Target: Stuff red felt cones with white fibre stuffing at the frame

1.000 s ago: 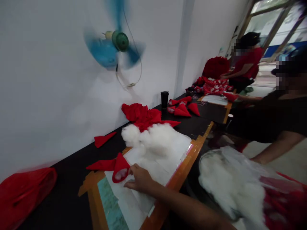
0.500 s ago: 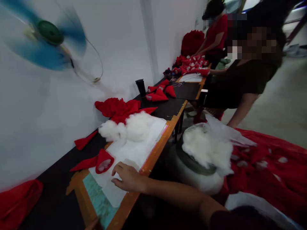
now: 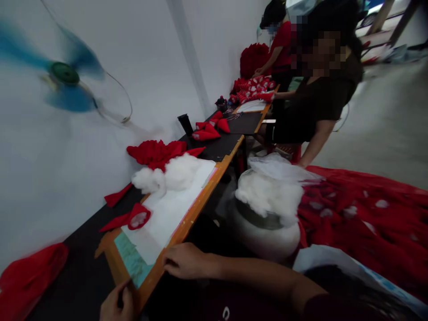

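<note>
With both our hands, left hand and right hand, curled gripping the orange-framed board, tilting might spill the white stuffing fluff.

white sheet bare, red cone and stuffing flanking

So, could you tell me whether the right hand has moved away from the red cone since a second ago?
Yes. The right hand drew back from the red cone to the board's near edge.
</note>
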`<state>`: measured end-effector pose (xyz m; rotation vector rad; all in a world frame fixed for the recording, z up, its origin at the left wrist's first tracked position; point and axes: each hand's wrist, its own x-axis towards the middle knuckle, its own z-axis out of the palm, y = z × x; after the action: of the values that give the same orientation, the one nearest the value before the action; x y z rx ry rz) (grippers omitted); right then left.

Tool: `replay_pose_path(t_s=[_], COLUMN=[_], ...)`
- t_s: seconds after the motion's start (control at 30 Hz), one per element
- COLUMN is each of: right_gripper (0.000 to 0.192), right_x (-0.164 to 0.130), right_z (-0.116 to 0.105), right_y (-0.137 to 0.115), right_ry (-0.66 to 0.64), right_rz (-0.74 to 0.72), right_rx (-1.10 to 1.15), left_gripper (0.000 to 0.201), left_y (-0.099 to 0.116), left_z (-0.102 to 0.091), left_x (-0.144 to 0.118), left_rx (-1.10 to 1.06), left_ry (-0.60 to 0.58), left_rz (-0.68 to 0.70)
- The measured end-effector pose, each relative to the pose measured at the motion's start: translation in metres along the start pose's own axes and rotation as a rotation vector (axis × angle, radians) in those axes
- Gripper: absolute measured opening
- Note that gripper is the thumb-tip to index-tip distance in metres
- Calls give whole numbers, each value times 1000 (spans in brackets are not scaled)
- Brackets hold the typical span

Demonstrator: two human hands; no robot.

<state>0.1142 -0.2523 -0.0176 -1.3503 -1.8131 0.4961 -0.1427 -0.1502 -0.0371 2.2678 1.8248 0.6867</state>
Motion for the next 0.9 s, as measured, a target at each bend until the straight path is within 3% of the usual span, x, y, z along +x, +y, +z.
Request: replay_pose_path(t_s=[0.3,0.47,0.6,0.73,0.9], right_gripper=[17,15,19,19,32], right_x=[-11,-17,-9,29,120], right_z=[8,12,1,-22,-35], right_y=[-12,-11,-13,-4,31], right_ry=[-147,-157,-113,-72,-43], right_rz=[-72,-62,-65,57,184], right_rx=[-26,10,85,149,28], left_gripper=[42,37,32,27,21], left_y=[-2,-5,-1,7,-2], left_z=[0,8,9,7,14], left_x=[-2,-7,-17,-25,-27], left_rx=[-17,-104,-192,-207,-139], left_ry=[17,115,182,232,309], left_rz=[25,102,179,213,305])
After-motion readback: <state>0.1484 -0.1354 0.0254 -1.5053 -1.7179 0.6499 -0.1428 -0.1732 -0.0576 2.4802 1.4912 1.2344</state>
